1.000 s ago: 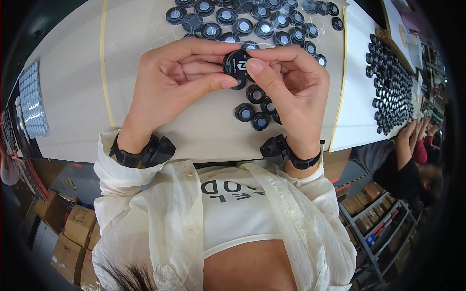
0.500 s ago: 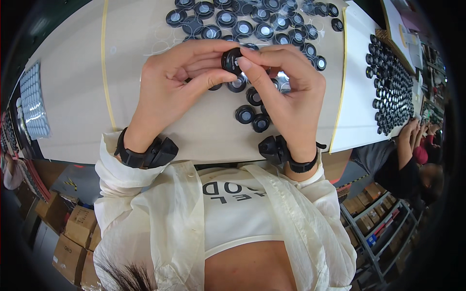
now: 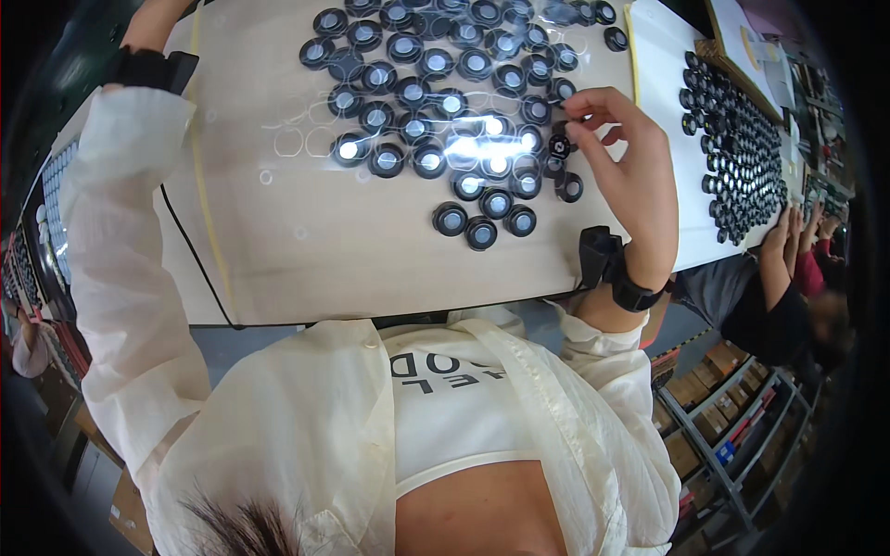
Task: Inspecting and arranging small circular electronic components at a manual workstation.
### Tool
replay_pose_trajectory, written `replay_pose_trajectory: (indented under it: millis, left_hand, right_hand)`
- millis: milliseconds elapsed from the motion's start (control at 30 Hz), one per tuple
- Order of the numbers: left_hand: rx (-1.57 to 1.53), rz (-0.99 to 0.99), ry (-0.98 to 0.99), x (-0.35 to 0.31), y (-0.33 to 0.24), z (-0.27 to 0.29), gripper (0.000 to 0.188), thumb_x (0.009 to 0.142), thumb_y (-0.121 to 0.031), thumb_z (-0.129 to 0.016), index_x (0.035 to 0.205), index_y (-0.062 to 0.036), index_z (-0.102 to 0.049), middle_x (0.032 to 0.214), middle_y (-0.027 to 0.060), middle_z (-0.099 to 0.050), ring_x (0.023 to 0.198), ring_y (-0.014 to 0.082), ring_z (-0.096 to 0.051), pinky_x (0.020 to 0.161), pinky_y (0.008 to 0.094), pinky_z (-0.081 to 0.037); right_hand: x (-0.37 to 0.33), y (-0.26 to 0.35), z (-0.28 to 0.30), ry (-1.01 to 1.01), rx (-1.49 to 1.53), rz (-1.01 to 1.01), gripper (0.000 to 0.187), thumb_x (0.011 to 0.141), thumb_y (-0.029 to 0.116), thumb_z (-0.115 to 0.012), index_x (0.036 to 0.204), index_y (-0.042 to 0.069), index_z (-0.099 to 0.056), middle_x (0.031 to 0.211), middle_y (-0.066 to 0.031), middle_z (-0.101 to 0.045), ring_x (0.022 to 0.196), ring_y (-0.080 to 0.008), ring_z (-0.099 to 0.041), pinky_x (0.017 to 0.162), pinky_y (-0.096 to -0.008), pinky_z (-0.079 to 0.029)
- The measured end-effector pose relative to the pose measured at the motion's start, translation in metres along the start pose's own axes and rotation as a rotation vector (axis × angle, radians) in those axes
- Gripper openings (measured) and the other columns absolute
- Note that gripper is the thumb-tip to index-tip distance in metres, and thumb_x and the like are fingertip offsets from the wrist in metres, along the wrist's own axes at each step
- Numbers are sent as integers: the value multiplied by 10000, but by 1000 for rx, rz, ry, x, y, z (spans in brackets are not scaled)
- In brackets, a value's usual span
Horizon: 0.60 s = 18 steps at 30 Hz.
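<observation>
My right hand (image 3: 635,153) hovers at the right edge of a spread of round black knob-like parts with pale grey discs on top. Its thumb and index finger are apart, close beside a smaller-looking black round part (image 3: 559,145); whether they touch it, I cannot tell. Another black part (image 3: 569,187) lies just below it. My left arm stretches to the upper left, where only the wrist (image 3: 156,26) and a black strap show; the fingers lie beyond the picture. Clear plastic film (image 3: 301,141) with ring outlines seems to lie over part of the spread, shining brightly in the middle.
Yellow tape lines (image 3: 209,213) run along both sides of the beige table (image 3: 306,259). To the right, many black parts crowd a white surface (image 3: 663,120) beside a cardboard box edge. A thin black cable (image 3: 197,246) hangs at the left. A co-worker's arms (image 3: 774,246) are at far right.
My hands have parted from the black round part they held together. My left arm has swung far to the upper left, and my right hand has moved right and down to the edge of the spread.
</observation>
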<state>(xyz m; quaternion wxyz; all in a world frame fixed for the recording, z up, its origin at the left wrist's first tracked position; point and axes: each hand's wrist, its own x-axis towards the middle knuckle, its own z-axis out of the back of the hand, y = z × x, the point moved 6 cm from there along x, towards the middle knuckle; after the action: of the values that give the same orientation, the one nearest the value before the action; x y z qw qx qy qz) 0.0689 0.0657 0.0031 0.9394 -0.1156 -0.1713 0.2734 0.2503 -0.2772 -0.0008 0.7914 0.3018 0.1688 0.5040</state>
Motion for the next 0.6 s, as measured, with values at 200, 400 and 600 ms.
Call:
replay_pose_trajectory:
  millis: [200, 400, 600]
  left_hand:
    - [31, -136, -32, -19, -77, -18, 361, 864, -120, -609, 1196, 23, -607, 1238, 214, -550, 1128, 374, -534, 1005, 412, -426]
    - [-252, -501, 169, -109, -212, -74, 493, 892, -114, -652, 1369, -138, -529, 1476, 84, -435, 1344, 266, -426, 1117, 427, -332]
    - [-212, -454, 271, -122, -212, -99, 544, 939, -283, -587, 1453, -203, -428, 1548, 31, -344, 1439, 220, -288, 1185, 449, -215]
  right_hand:
    - [4, 2, -6, 166, -28, 45, 241, 732, -62, -701, 954, 9, -643, 842, -75, -691, 761, -183, -639, 698, -310, -497]
    - [13, 0, -5, 267, -32, -38, 228, 707, -63, -723, 915, -10, -645, 747, -111, -677, 689, -207, -656, 644, -304, -513]
    - [22, -1, -9, 371, -63, -6, 177, 703, -72, -715, 865, -23, -665, 750, -125, -684, 711, -209, -680, 658, -301, -528]
